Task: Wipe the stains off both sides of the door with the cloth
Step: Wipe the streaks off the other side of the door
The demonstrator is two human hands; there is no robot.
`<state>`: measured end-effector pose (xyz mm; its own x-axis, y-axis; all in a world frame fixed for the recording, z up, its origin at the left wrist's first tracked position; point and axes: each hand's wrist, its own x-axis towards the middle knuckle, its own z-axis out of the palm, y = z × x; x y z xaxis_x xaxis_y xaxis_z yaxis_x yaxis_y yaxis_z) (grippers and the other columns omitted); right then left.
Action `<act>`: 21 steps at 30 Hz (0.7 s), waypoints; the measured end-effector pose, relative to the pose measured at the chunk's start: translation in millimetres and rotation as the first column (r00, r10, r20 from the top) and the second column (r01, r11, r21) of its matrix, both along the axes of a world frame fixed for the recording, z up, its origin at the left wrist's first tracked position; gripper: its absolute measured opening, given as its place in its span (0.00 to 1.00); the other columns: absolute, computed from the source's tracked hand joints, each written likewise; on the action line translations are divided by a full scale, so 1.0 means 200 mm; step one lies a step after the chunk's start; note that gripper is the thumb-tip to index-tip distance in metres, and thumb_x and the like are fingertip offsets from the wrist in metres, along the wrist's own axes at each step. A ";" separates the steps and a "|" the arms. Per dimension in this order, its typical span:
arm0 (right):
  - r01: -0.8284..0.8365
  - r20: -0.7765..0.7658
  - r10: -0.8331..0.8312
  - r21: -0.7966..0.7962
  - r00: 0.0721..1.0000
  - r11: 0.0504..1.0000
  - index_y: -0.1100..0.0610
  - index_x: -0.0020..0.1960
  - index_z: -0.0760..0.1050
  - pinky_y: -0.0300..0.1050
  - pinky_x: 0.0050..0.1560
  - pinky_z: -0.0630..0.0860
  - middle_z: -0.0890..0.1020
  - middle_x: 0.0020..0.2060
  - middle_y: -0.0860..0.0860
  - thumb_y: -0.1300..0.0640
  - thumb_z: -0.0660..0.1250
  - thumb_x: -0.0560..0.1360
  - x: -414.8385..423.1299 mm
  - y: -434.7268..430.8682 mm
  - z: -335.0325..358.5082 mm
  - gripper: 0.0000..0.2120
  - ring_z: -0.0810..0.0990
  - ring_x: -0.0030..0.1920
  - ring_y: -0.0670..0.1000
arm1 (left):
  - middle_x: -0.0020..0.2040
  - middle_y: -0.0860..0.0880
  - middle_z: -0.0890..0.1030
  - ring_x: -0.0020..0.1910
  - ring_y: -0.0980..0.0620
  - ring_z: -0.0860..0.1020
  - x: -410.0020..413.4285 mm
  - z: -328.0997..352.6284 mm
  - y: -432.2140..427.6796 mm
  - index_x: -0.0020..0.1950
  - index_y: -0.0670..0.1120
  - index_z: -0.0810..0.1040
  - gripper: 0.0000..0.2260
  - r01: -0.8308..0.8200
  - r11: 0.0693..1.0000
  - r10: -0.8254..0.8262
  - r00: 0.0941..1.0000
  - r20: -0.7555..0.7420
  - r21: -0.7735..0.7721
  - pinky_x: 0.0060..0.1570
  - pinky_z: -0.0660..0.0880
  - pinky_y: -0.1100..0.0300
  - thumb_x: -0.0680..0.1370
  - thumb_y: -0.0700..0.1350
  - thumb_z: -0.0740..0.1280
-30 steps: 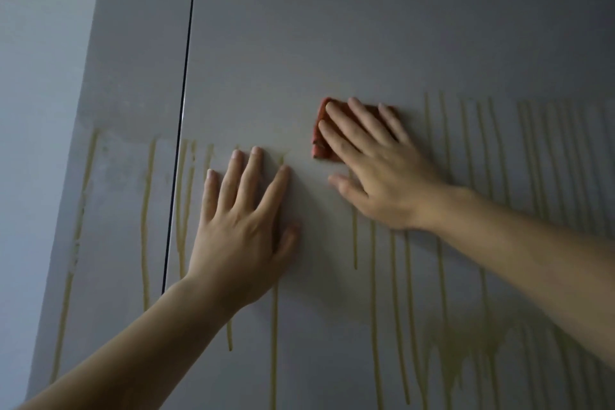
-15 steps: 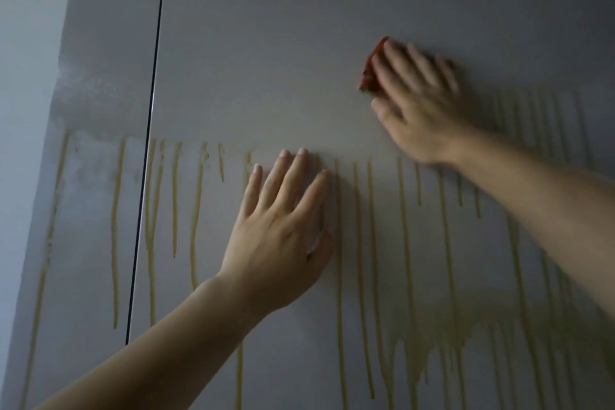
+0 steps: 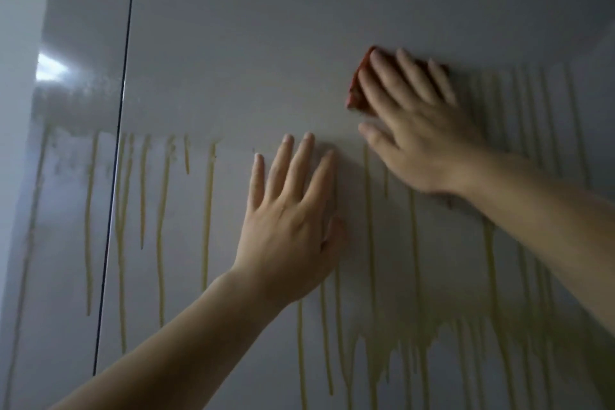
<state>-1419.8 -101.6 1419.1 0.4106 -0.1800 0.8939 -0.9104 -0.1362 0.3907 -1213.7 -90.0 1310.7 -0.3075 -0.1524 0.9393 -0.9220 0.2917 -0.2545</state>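
Head view: our right hand, fingers straight, presses red folded cloth flat against glossy grey door; our left hand, fingers spread, rests on door among yellow drip streaks.

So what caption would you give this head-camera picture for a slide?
Right hand presses a red cloth against the grey door, left hand flat beside it, yellow drip stains running down.

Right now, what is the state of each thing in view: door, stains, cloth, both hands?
door, upper part clean, lower part streaked.
stains, yellow drips running down, not wiped yet.
cloth, red, pressed flat against the door.
left hand, open, flat on the door.
right hand, fingers straight, pressing the cloth.
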 end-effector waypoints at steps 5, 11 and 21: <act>0.003 0.122 0.002 -0.039 0.993 0.999 0.51 0.84 0.52 0.57 0.80 0.45 0.51 0.84 0.50 0.36 0.40 0.78 -0.20 0.01 0.14 0.38 0.50 0.83 0.57 | 0.83 0.41 0.56 0.83 0.39 0.48 -0.07 0.01 -0.03 0.82 0.49 0.61 0.29 -0.023 1.000 0.022 1.000 0.012 0.016 0.79 0.50 0.33 0.81 0.56 0.57; 0.026 -0.073 -0.029 -0.044 0.997 0.999 0.54 0.83 0.54 0.60 0.81 0.46 0.53 0.83 0.52 0.38 0.45 0.81 -0.15 0.00 -0.12 0.35 0.49 0.83 0.56 | 0.83 0.40 0.57 0.83 0.38 0.50 -0.08 0.00 -0.03 0.82 0.48 0.63 0.30 -0.032 0.999 0.032 1.000 -0.002 0.008 0.79 0.49 0.34 0.80 0.56 0.58; 0.053 -0.005 -0.053 -0.035 0.999 0.998 0.53 0.84 0.52 0.57 0.81 0.44 0.51 0.84 0.51 0.36 0.44 0.80 -0.31 0.01 -0.08 0.37 0.48 0.83 0.55 | 0.82 0.39 0.60 0.83 0.37 0.54 -0.30 -0.04 -0.02 0.79 0.46 0.66 0.31 0.072 0.996 -0.069 0.996 0.057 -0.051 0.79 0.53 0.35 0.77 0.55 0.61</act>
<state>-1481.7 -99.7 1402.4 0.4066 -0.1703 0.8976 -0.9136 -0.0741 0.3998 -1272.9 -93.1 1303.2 -0.3677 -0.0794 0.9266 -0.8836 0.3404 -0.3215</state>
